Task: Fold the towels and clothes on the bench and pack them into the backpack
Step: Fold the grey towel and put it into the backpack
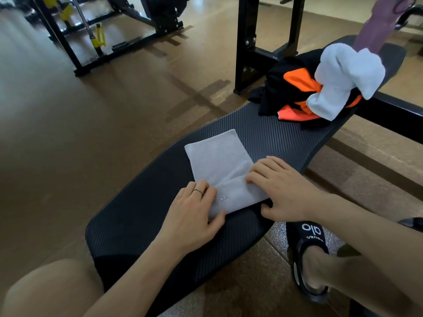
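A grey towel (217, 154) lies part-folded on the black ribbed bench (142, 216), its near end turned over into a flap. My left hand (194, 213) pinches the flap's left end, thumb under the edge and fingers on top. My right hand (281, 188) holds the flap's right end the same way, fingers on the fold and thumb below. At the bench's far end lies a heap of black and orange clothes (295, 88) with a crumpled white towel (343, 81) on top. A mauve object (377, 24), possibly the backpack, stands behind the heap at the frame's top right.
Black gym-machine frames (249, 42) stand on the brown floor beyond the bench, with a yellow-handled bar (98, 37) at the far left. My knee (50, 289) is at the bench's near left, and my foot in a black sandal (309, 255) rests on the floor to the right.
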`<state>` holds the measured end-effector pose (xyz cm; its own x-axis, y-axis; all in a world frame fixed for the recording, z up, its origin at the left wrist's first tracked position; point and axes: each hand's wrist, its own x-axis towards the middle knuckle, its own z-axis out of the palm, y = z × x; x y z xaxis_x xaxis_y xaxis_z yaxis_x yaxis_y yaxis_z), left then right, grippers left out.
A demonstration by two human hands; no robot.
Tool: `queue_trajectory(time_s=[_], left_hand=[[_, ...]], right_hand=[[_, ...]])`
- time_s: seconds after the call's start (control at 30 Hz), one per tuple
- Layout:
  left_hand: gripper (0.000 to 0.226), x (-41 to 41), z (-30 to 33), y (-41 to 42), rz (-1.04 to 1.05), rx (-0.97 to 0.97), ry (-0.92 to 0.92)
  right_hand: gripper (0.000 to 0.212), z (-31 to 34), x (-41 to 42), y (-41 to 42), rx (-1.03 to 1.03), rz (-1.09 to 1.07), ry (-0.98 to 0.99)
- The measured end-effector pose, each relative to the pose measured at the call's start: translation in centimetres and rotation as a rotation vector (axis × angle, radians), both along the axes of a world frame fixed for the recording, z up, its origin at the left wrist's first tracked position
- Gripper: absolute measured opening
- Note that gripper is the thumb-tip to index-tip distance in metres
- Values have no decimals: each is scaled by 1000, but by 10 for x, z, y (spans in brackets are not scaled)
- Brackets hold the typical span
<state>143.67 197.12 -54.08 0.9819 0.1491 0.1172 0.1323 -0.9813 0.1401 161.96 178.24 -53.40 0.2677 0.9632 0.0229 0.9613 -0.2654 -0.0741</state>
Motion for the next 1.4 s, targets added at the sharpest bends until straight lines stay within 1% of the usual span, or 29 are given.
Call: queue_trajectory(time_s=[0.07, 0.1, 0.27, 0.33, 0.4, 0.47, 0.57, 0.7, 0.8, 0.93, 1.0, 1.07, 1.13, 1.17, 1.2, 1.27, 1.3, 1.33, 1.37, 1.4], left_hand=[[51, -1, 0, -2, 5, 37, 49], [53, -1, -1, -2, 18, 50, 45], [31, 4, 0, 2, 76, 27, -25], [23, 6, 4, 6, 112, -75, -73], [17, 9, 9, 13, 186, -226, -109], [14, 13, 13, 20, 249, -368, -128], [5, 19, 13, 29, 324, -553, -113], [14, 28, 8, 35, 415, -680, -68], [19, 33, 4, 39, 473, -706, -42], [17, 35, 0, 40, 497, -686, -48], [21, 36, -1, 41, 492, -674, -67], [26, 36, 0, 42, 479, -673, -87], [26, 36, -2, 42, 428, -617, -86], [25, 35, -2, 41, 395, -555, -73], [23, 35, -2, 39, 359, -464, -55], [20, 35, -1, 37, 290, -200, -31], [24, 35, -1, 37, 264, -75, -31], [30, 36, -2, 38, 242, 18, -48], [32, 36, -3, 38, 217, 80, -83], [30, 37, -3, 38, 179, 113, -114]], right_hand=[[48, -1, 1, 1, -1, 0, 16], [44, -1, 1, 3, 18, 4, 21], [24, 2, 9, 14, 175, -63, 110], [15, 4, 10, 17, 227, -133, 189], [8, 7, 11, 21, 286, -207, 296], [10, 11, 14, 25, 309, -291, 427], [10, 13, 21, 30, 282, -389, 637], [6, 1, 28, 37, 218, -449, 718], [10, -7, 31, 44, 216, -507, 732], [18, -8, 29, 53, 212, -515, 628], [20, -8, 28, 56, 178, -526, 560], [22, -6, 28, 57, 153, -550, 538], [23, -4, 27, 59, 160, -570, 523], [22, -3, 26, 60, 167, -568, 477], [19, -2, 24, 61, 193, -541, 383], [13, -3, 22, 63, 256, -416, 72], [17, -4, 20, 64, 275, -351, -54], [20, -4, 18, 64, 281, -276, -116], [17, -4, 16, 65, 272, -197, -134], [13, -3, 14, 64, 257, -132, -123]])
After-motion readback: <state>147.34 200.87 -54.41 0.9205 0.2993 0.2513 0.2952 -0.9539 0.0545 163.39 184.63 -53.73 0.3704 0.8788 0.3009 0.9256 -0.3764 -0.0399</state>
